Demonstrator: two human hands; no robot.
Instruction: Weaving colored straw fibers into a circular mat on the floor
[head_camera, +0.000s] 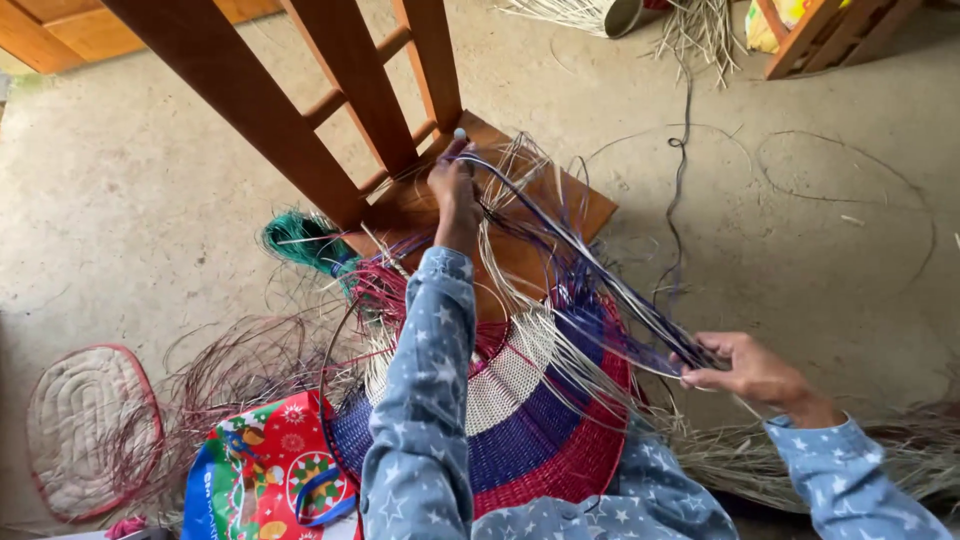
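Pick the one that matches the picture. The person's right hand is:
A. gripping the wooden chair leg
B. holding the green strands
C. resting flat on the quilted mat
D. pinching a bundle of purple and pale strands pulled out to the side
D: the right hand pinches the purple and pale strands that run taut from the woven piece out to the side.

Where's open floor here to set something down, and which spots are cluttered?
Bare concrete floor lies left of the chair, above the quilted pad. More lies at right beyond the dark cord, with only faint loose strands. Crowded: the woven piece in the lap, strands between left hand and right hand, straw lower right.
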